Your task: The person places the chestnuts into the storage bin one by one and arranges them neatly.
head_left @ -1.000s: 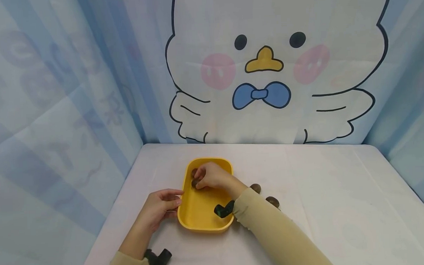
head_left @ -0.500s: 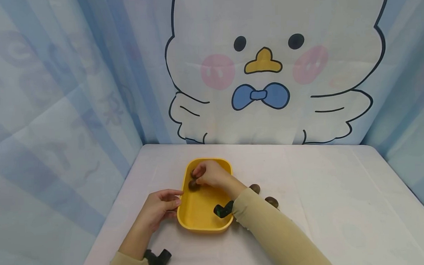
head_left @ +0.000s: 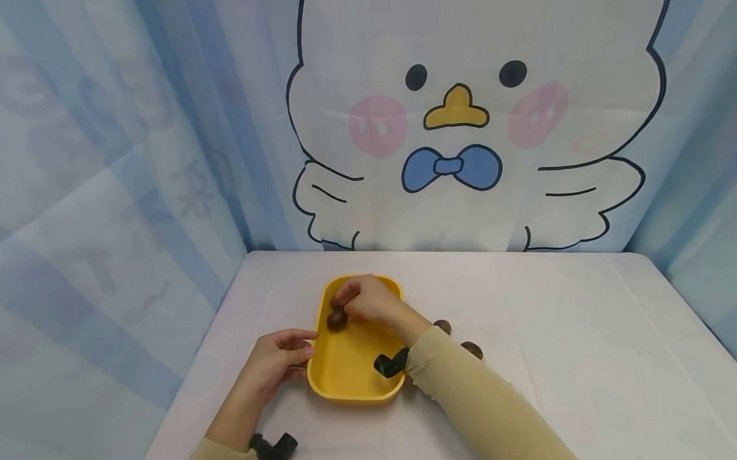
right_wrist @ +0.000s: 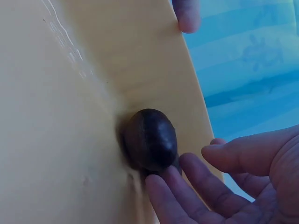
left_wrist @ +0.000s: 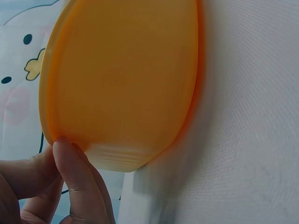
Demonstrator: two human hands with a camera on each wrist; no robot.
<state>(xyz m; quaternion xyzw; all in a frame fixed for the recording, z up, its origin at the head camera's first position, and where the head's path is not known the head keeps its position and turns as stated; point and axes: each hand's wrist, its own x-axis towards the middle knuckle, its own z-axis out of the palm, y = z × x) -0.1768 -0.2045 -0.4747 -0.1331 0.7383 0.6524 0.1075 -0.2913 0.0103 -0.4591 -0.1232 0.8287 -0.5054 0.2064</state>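
Note:
In the head view, a yellow tray (head_left: 349, 383) stands on the white table. Two glossy dark brown nuts, which look like chestnuts, lie in its far left part. The nearer chestnut (head_left: 337, 320) shows well; the farther chestnut (head_left: 336, 303) is partly hidden by fingers. My right hand (head_left: 371, 299) reaches into the tray beside them. In the right wrist view, its loosely bent fingers (right_wrist: 163, 198) touch or nearly touch the chestnut (right_wrist: 152, 140), with the thumb apart. My left hand (head_left: 281, 355) holds the tray's left rim; in the left wrist view its fingertips (left_wrist: 63, 147) meet there.
Two more brown chestnuts lie on the table right of the tray, one chestnut (head_left: 443, 327) behind the forearm and another chestnut (head_left: 472, 349) beside the sleeve. A printed curtain (head_left: 459, 206) closes off the back. Black camera mounts (head_left: 275, 450) sit at both wrists.
My right fingers have let go of the nearer chestnut and drawn slightly back and away from it, so it shows more fully. My left hand and the tray stay in place.

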